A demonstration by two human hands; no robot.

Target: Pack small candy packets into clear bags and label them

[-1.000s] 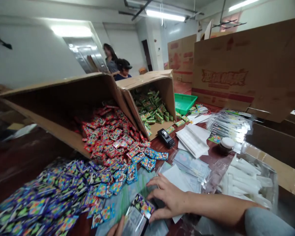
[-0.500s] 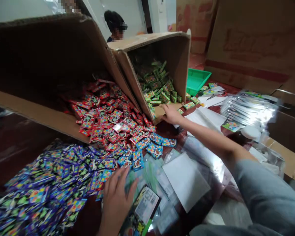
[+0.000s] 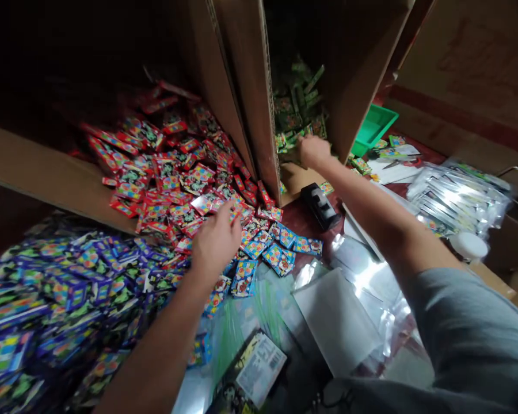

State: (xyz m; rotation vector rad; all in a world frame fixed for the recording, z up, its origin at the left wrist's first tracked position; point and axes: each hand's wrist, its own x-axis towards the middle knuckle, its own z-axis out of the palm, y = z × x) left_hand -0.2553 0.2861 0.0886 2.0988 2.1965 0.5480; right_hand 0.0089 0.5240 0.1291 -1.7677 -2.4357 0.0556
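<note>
My left hand (image 3: 216, 238) is over the near edge of the red packets (image 3: 168, 178), its fingers bent down and together at a packet. My right hand (image 3: 313, 150) reaches into the mouth of the right cardboard box (image 3: 270, 115), its fingertips at the green packets (image 3: 291, 123). Small blue packets (image 3: 278, 260) lie between my hands, nearer to me. Purple packets (image 3: 69, 287) are heaped at the lower left. What my right fingers pinch is too small to make out.
A black object (image 3: 319, 206) sits below my right forearm. White paper (image 3: 339, 319), clear bags (image 3: 259, 305) and a labelled black package (image 3: 261, 371) lie near me. Farther right are a green tray (image 3: 374, 127), scissors (image 3: 391, 164), stacked plastic packs (image 3: 461, 195) and a white lid (image 3: 469, 246).
My left hand has moved up and forward from the clear bags to the red packets. My right hand has gone deeper into the right box. The view has tilted down, and the black object now shows.
</note>
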